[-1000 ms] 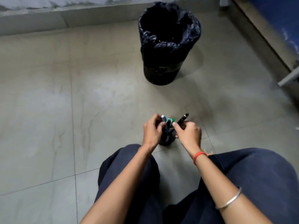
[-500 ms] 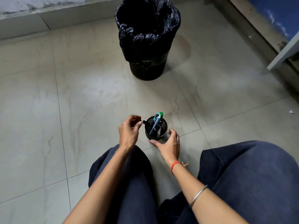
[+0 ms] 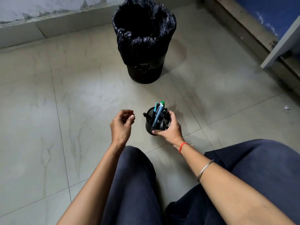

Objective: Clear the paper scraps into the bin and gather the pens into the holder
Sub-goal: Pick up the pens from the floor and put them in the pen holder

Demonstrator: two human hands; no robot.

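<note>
Dark blue trousers (image 3: 243, 176) fill the bottom of the frame. Just above them, at centre, the black mesh holder (image 3: 151, 127) is gripped by the right hand (image 3: 170, 129), thumb on its lower wall and fingers round its right side. The pens (image 3: 158, 114) are seen standing inside it, tilted. Just left of it, the left hand (image 3: 121, 125) is held loosely curled with nothing in it. At top centre, well apart, stands the bin (image 3: 144, 46), lined with a black bag. 1 paper scrap (image 3: 287, 107) lies at the right edge.
</note>
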